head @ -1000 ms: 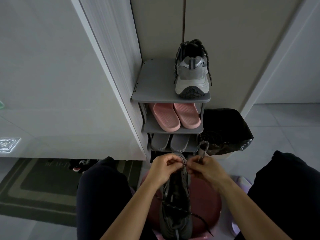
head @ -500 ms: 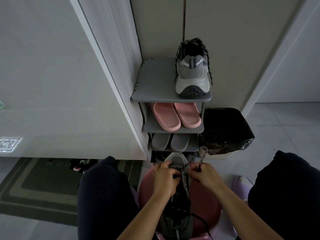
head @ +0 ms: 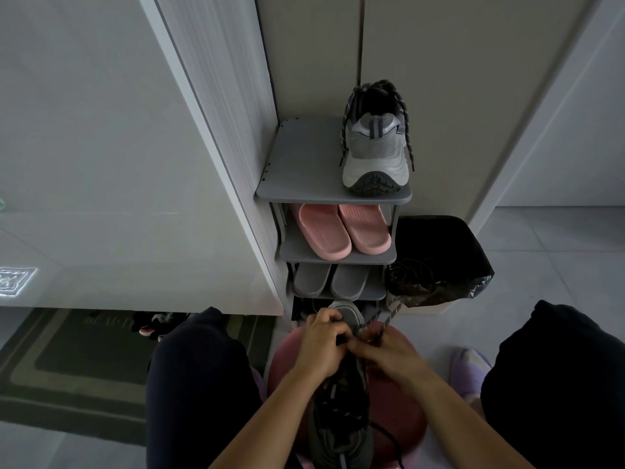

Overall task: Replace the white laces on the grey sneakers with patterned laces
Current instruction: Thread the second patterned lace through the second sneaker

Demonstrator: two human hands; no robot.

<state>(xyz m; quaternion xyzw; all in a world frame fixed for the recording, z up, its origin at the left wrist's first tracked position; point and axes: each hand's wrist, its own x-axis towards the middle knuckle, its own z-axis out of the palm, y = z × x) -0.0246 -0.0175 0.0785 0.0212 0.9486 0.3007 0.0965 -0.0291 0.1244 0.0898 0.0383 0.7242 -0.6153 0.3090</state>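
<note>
Grey sneaker (head: 341, 431) lies on the pink stool (head: 402, 418) between the knees; left hand (head: 321, 346) grips its collar, right hand (head: 389, 357) pinches the patterned lace (head: 389, 318) by the top eyelets. A slack pull could let the lace slip back out. Knees hem both sides, leaving room upward; beyond, the shoe rack (head: 304, 170) bears the second sneaker (head: 373, 154)

Near sneaker (head: 341, 441) lies on the stool (head: 402, 421); left hand (head: 321, 346) grips its 12 o'clock end, right hand (head: 385, 353) beside it pinches the lace (head: 389, 319). Shoe rack (head: 301, 164) at the stool's 12 o'clock: far sneaker (head: 373, 154) on top, upper slides (head: 341, 231) one shelf down, lower slides (head: 329, 280) beneath; bag (head: 443, 258) at the rack's 3 o'clock
</note>
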